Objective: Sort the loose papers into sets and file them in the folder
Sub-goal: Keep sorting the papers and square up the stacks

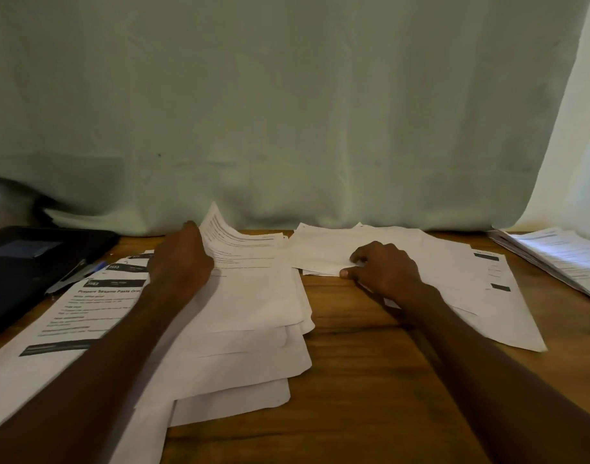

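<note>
The step in hand looks like pulling single sheets out of the loose papers and matching them into sets, and it will go best if the lifted sheet is peeled fully clear before it is carried, so the pages beneath do not drag along. Taking the black folder (29, 262) at the far left of the wooden counter (370, 380) as the landmark: just to its right, partly overlapping its near edge, lies a sheet with dark header bars (86, 313), and a blue pen (86, 271) rests at the folder's edge. Further right sits the main untidy pile (246, 329), its sheets fanned and skewed. The left hand (181, 262) rests on that pile with fingers curled around the far edge of a curling page (220, 226), which stands lifted off the stack. Well right of the folder, the right hand (382, 269) presses a second spread of sheets (454, 279), thumb and fingers pinching a corner of the top sheet. Farthest from the folder, at the right rim, another stack (554, 256) catches bright light. Most sheets are thin, white and blank-side up, so they will likely slide and cling together.
</note>
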Motion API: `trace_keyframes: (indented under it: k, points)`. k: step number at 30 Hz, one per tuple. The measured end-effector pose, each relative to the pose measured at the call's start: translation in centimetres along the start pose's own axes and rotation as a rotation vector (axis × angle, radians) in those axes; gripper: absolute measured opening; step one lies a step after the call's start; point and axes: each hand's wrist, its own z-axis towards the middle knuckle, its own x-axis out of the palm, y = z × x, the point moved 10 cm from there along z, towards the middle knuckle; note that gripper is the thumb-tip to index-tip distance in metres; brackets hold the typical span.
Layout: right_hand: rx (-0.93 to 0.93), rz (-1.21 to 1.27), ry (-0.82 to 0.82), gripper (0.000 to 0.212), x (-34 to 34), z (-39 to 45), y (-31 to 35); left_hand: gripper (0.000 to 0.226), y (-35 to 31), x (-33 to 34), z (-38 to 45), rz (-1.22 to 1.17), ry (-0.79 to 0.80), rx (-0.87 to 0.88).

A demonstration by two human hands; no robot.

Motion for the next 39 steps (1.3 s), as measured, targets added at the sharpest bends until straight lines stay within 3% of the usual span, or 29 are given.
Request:
trace_keyframes:
  k: [3, 7, 10, 12, 14, 17, 19, 22, 26, 30, 32, 35, 39]
  points:
    - [-0.015, 0.004, -0.116, 0.027, -1.3, -0.2, -0.1, 0.032, 0.1, -0.6, -0.2, 0.073, -0.032, -0.013]
    - [-0.058, -0.049, -0.334, 0.020, -4.0, -0.9, 0.1, 0.065, -0.4, -0.3, -0.5, 0.199, -0.038, -0.032]
    - [-0.090, 0.210, -0.573, 0.020, -7.6, -2.2, 0.1, 0.068, -2.2, -1.3, -0.3, 0.034, -0.139, 0.064]
    - [-0.098, 0.457, -0.647, 0.020, -9.6, -3.0, 0.3, 0.061, -3.2, -1.3, -0.1, -0.151, -0.166, 0.141]
    - [-0.109, 0.816, -0.575, 0.019, -10.3, -3.2, 0.9, 0.058, -4.4, -0.7, -0.6, -0.274, -0.126, 0.213]
    - [-0.084, 1.335, -0.251, 0.020, -9.3, -3.2, 2.8, 0.072, -6.0, 1.1, -1.5, -0.508, 0.052, 0.196]
    - [-0.066, 1.570, -0.057, 0.033, -8.1, -3.3, 4.2, 0.081, -6.7, 1.6, -1.9, -0.694, 0.157, 0.151]
    - [-0.033, 1.770, 0.146, 0.042, -6.3, -3.7, 5.7, 0.067, -7.5, 0.5, -2.4, -0.954, 0.207, 0.154]
    - [-0.038, 1.839, 0.288, 0.038, -4.7, -3.9, 6.6, 0.044, -7.8, 0.0, -2.7, -1.180, 0.276, 0.146]
    - [-0.046, 1.860, 0.286, 0.027, -4.5, -3.7, 6.9, 0.031, -7.0, 0.1, -2.5, -1.269, 0.248, 0.083]
    - [-0.049, 1.817, 0.258, 0.033, -4.5, -3.5, 6.4, 0.028, -6.6, 0.1, -2.2, -1.301, 0.188, 0.052]
    - [-0.069, 1.539, 0.277, 0.049, -3.7, -3.5, 6.1, 0.025, -4.7, -0.2, -1.4, -1.305, 0.033, -0.033]
    - [-0.038, 1.209, 0.201, 0.023, -2.7, -3.3, 4.9, 0.017, -2.1, 0.2, -0.8, -1.194, -0.066, -0.111]
